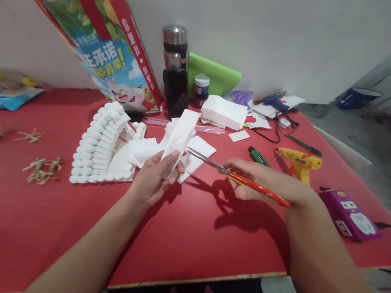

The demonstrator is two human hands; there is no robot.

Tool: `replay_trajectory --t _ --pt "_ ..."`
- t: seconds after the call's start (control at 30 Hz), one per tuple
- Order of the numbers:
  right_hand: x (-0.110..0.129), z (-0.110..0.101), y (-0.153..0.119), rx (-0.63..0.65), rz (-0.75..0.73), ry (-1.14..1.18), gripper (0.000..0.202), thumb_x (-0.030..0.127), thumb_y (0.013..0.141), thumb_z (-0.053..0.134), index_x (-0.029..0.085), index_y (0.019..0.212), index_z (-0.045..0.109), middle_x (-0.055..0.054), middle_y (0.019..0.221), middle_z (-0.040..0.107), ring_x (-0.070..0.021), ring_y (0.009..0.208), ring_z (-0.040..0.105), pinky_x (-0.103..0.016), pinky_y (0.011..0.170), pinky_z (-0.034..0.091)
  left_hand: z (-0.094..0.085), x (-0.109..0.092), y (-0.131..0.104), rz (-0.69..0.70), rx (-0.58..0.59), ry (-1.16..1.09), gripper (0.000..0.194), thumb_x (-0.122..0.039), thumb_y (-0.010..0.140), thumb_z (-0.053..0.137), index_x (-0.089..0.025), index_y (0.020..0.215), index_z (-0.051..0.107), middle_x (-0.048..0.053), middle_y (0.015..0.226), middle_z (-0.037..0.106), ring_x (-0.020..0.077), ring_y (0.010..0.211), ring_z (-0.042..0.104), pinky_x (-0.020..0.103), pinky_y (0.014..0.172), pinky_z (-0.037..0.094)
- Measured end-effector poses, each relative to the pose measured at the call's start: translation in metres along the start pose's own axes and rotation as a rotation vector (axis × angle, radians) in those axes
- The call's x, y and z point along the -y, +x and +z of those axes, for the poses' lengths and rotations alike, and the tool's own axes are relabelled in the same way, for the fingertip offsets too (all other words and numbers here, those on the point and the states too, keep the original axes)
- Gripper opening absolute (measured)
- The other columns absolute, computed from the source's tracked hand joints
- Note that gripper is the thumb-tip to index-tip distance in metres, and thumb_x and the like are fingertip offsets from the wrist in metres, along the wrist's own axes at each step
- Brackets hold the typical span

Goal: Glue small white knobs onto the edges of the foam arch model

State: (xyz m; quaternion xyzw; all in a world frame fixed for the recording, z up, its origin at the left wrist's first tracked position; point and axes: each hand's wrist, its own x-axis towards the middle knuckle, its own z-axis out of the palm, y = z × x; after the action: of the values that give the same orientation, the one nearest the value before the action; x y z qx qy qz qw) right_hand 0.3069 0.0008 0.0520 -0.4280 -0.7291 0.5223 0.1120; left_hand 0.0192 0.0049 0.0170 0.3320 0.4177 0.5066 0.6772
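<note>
My left hand (156, 177) pinches a folded white strip (182, 133), paper or thin foam, and holds it tilted above the table. A pair of scissors (257, 188) with red-orange handles is gripped in my right hand (248, 174). Their blades point left, with the tips close to the right edge of the strip; whether they touch it I cannot tell. Behind the strip lie white sheets (198, 156). To the left of my left hand stands a white stepped model (95, 146) edged with rounded white pieces.
A yellow glue gun (299, 162), a green-handled cutter (258, 156) and a purple power strip (349, 216) lie at the right. Behind are a steel flask (175, 43), an upright phone (176, 91), a white stack (223, 111) and a printed bag (120, 61). Straw knots (43, 168) lie left.
</note>
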Motion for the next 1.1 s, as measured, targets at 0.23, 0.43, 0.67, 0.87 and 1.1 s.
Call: replay_trajectory --t 0.23,0.43,0.67,0.87,1.1 --pt "0.011 0.013 0.005 -0.018 0.069 -0.028 0.037 0.055 0.092 0.075 0.024 0.101 0.057 -0.001 0.095 0.067 -0.0171 0.078 0.057 -0.029 0.065 0.042 0.006 0.010 -0.004 -0.054 0.082 0.050 0.037 -0.041 0.078 0.091 -0.013 0.086 0.068 0.002 0.062 0.071 0.0024 0.038 0.044 0.012 0.036 0.024" --pt "0.009 0.014 0.007 -0.009 0.050 0.074 0.035 0.047 0.093 0.076 0.024 0.114 0.059 -0.001 0.096 0.070 -0.0177 0.079 0.060 -0.030 0.069 0.046 0.006 0.014 -0.005 -0.066 0.103 0.083 0.037 -0.043 0.080 0.090 -0.014 0.084 0.066 0.002 0.064 0.071 0.0024 0.038 0.045 0.014 0.036 0.023" --pt "0.015 0.018 0.011 0.034 0.045 0.094 0.037 0.055 0.094 0.075 0.025 0.102 0.055 0.002 0.077 0.067 -0.0170 0.071 0.058 -0.029 0.061 0.037 0.007 0.018 -0.006 -0.081 0.124 0.082 0.034 -0.041 0.083 0.087 -0.015 0.080 0.064 0.003 0.066 0.071 0.0026 0.040 0.047 0.014 0.037 0.024" --pt "0.012 0.021 0.014 -0.006 0.071 0.183 0.038 0.063 0.097 0.066 0.026 0.105 0.059 0.000 0.079 0.071 -0.0190 0.068 0.062 -0.030 0.060 0.044 0.009 0.016 -0.007 -0.094 0.116 0.065 0.032 -0.038 0.084 0.086 -0.016 0.080 0.064 0.003 0.065 0.071 0.0032 0.039 0.046 0.015 0.037 0.024" --pt "0.018 0.020 0.015 -0.034 0.090 0.154 0.046 0.059 0.088 0.080 0.023 0.109 0.062 0.002 0.080 0.065 -0.0135 0.057 0.057 -0.029 0.056 0.045 0.010 0.016 -0.007 -0.106 0.111 0.041 0.031 -0.036 0.085 0.086 -0.014 0.079 0.064 0.003 0.066 0.071 0.0027 0.040 0.046 0.014 0.037 0.025"
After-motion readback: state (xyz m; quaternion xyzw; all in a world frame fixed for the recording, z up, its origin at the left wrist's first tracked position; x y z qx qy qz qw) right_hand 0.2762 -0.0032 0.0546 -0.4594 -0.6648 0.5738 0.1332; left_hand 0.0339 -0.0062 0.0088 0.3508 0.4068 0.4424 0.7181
